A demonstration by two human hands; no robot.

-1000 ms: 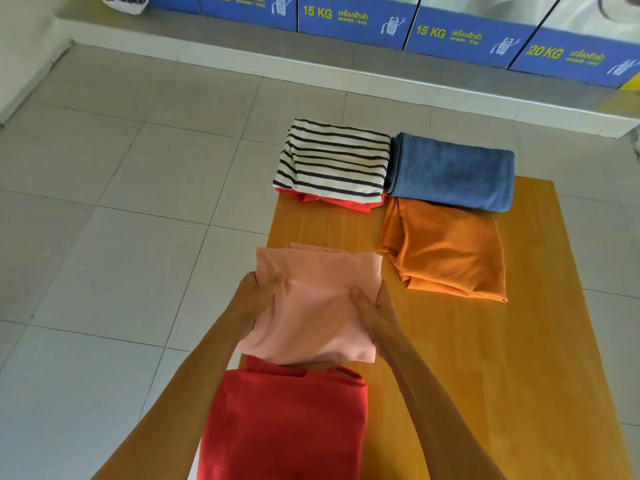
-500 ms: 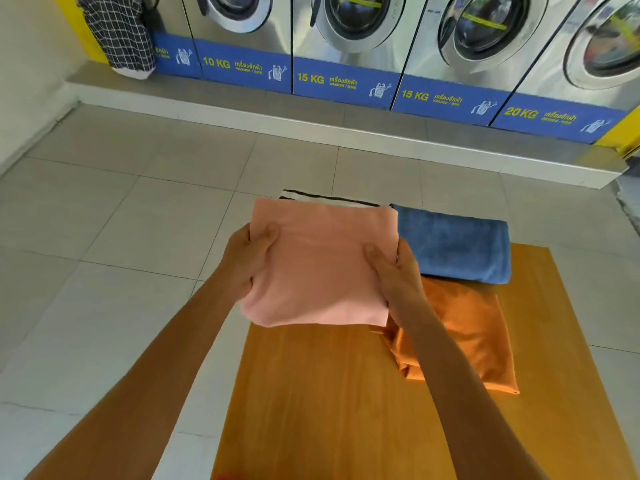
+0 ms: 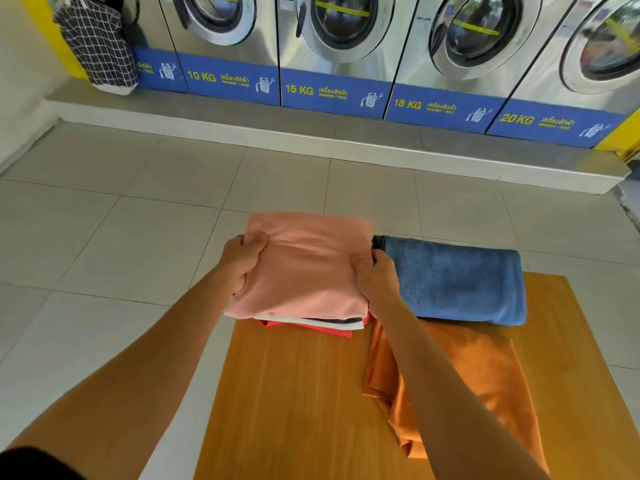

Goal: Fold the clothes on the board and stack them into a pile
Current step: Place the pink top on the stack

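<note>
A folded pink garment (image 3: 308, 265) lies on top of the pile at the far left corner of the wooden board (image 3: 294, 393). My left hand (image 3: 242, 261) grips its left edge and my right hand (image 3: 375, 275) grips its right edge. Under it, only the front edges of a striped garment (image 3: 332, 322) and a red garment (image 3: 311, 329) show. A folded blue garment (image 3: 457, 282) lies to the right of the pile. A folded orange garment (image 3: 485, 382) lies in front of the blue one, partly behind my right forearm.
The board stands on a tiled floor (image 3: 104, 237). A row of washing machines (image 3: 346, 46) on a raised step (image 3: 311, 140) lines the far wall. A checked laundry bag (image 3: 97, 46) hangs at the far left.
Both hands carried the pink garment from the near part of the board forward and set it down on the striped garment. The view tilted up, so the near red garment left the frame.
</note>
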